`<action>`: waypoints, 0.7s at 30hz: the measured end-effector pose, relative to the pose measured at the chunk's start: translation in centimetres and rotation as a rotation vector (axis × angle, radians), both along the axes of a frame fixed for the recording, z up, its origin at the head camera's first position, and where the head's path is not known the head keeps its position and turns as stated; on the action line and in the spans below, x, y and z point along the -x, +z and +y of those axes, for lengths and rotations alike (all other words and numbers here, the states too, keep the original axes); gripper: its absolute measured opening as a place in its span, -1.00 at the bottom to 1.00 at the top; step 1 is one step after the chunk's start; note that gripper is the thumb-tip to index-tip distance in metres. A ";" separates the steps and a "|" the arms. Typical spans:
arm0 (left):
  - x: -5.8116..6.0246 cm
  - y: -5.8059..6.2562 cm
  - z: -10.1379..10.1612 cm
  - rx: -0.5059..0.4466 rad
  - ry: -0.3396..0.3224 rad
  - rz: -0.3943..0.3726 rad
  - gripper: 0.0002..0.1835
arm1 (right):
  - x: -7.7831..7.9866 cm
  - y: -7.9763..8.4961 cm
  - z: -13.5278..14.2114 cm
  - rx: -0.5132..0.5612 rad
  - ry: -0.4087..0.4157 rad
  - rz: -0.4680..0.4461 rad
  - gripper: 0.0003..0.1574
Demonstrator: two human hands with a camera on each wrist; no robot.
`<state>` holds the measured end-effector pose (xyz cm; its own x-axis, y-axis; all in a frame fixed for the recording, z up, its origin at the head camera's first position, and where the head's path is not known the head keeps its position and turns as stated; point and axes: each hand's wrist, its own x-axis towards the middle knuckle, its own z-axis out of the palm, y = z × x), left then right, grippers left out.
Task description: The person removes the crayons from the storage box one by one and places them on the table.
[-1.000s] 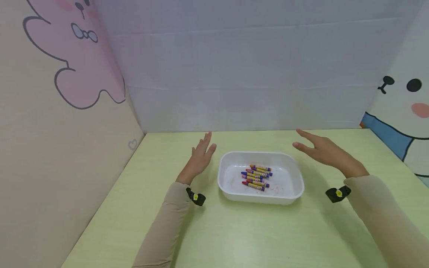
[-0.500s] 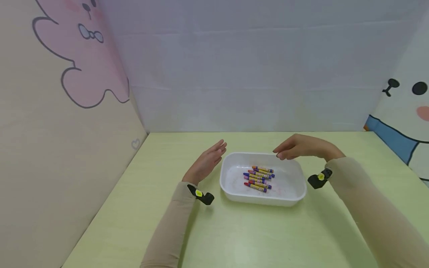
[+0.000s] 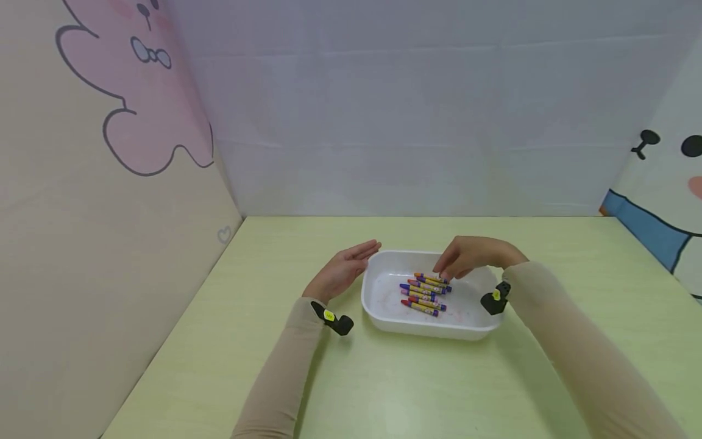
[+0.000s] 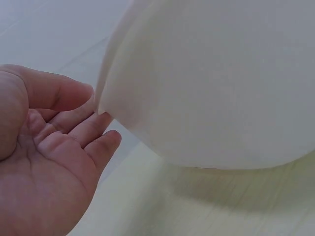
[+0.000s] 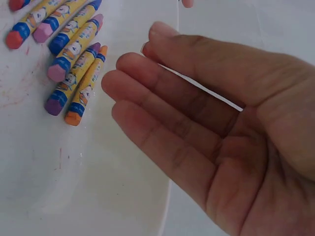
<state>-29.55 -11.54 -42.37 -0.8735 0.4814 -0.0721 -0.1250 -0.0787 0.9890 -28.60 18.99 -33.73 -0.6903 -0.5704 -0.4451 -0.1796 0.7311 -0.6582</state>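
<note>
A white rectangular tray [image 3: 433, 326] with rounded corners stands on the table and holds several crayons [image 3: 422, 292] in yellow wrappers, laid side by side. At its left rim is my left hand [image 3: 340, 271], fingers extended along the outside. The left wrist view shows the thumb tip right at the tray's edge [image 4: 102, 98]. My right hand [image 3: 474, 255] reaches over the back right rim, fingertips close to the orange crayon [image 3: 425, 275]. Seen from the right wrist, the fingers [image 5: 142, 118] are slightly bent beside the purple [image 5: 66, 91] and orange crayons, with nothing between thumb and fingers.
The tray stands on a light green tabletop [image 3: 395, 390]. A pale sheet [image 3: 373, 122] hangs behind the table, and side panels with cartoon figures flank it. Each wrist wears a small black camera [image 3: 496, 299].
My right hand has swung left and down over the tray to the crayons, its fingers drawing closer together. My left hand has moved right to the tray's left rim.
</note>
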 end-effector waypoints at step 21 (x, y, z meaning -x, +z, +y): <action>-0.3 0.3 -0.8 0.108 -0.025 0.035 -0.46 | 0.1 -2.3 -2.4 -0.188 -0.033 0.075 -0.81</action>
